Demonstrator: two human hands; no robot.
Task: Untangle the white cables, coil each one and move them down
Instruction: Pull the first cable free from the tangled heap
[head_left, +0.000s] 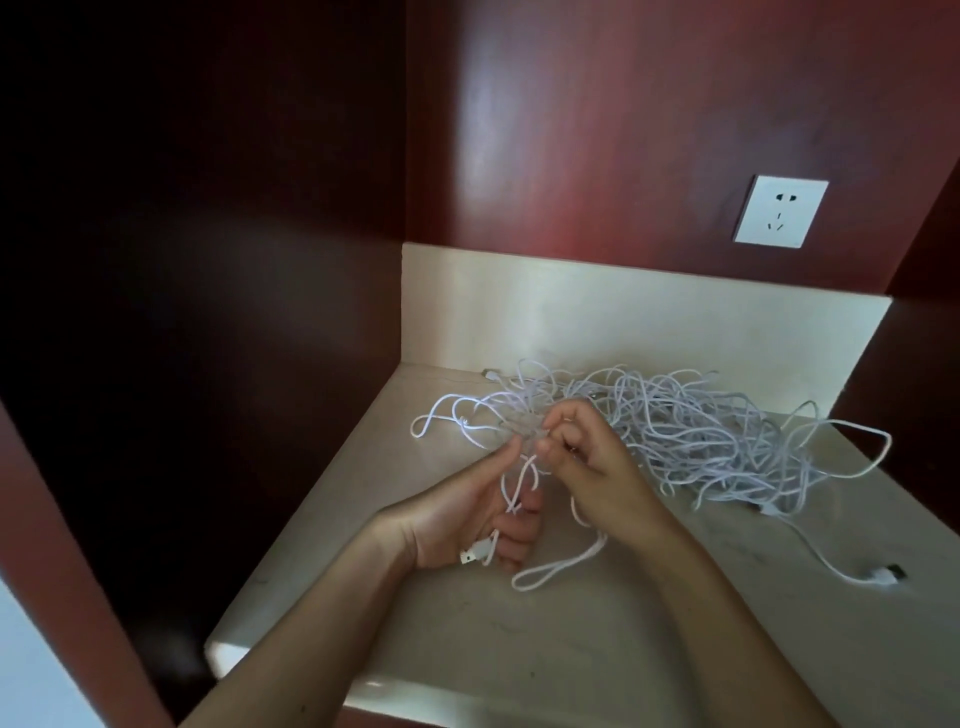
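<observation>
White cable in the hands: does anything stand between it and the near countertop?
Nothing sits on the countertop in front, but the white cable, in left hand and right hand, runs into the tangled cable pile.

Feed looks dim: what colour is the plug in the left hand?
White plug, metal tip; head view.

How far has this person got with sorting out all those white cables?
Barely started. Nothing looks done: no finished coil shows on the counter. In hand: the left hand grips a few strands and a USB plug, while the right hand pinches a strand at the edge of the tangle. Left: nearly the whole tangle is knotted, uncoiled and unmoved.
</observation>
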